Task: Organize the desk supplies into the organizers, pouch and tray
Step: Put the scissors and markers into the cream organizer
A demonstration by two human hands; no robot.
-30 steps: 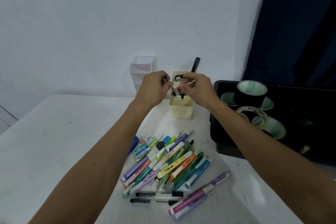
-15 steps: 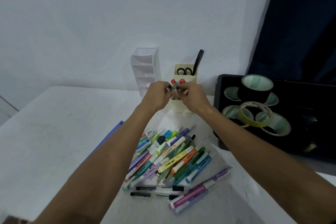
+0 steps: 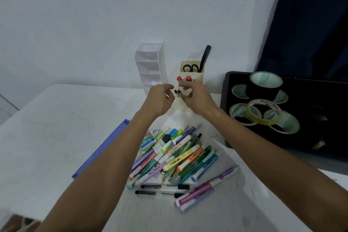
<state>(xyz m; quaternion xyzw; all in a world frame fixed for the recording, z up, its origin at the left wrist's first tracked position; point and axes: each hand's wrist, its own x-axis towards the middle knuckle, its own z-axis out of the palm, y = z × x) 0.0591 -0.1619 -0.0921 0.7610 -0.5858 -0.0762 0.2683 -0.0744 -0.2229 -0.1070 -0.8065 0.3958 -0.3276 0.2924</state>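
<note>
A cream organizer (image 3: 199,78) stands by the wall with black scissors (image 3: 190,68) in its rear slot and two red-capped markers (image 3: 183,79) in the middle one. Two black-capped pens (image 3: 177,92) stand upright in its low front slot. My right hand (image 3: 196,99) curls its fingertips round those pens from the right. My left hand (image 3: 160,98) hovers just left of them, fingers loosely curled and holding nothing. A pile of highlighters and pens (image 3: 175,158) lies on the table between my forearms.
A white tiered organizer (image 3: 150,66) stands left of the cream one. A black tray (image 3: 227,84) with several tape rolls (image 3: 263,112) sits at the right. A purple flat pouch (image 3: 101,149) lies under my left forearm. A staples box (image 3: 147,142) lies by the pile.
Both hands have come down from the organizer's top to its front slot. The black-capped pens now stand in that slot, and my left hand has let go and drawn slightly left.
</note>
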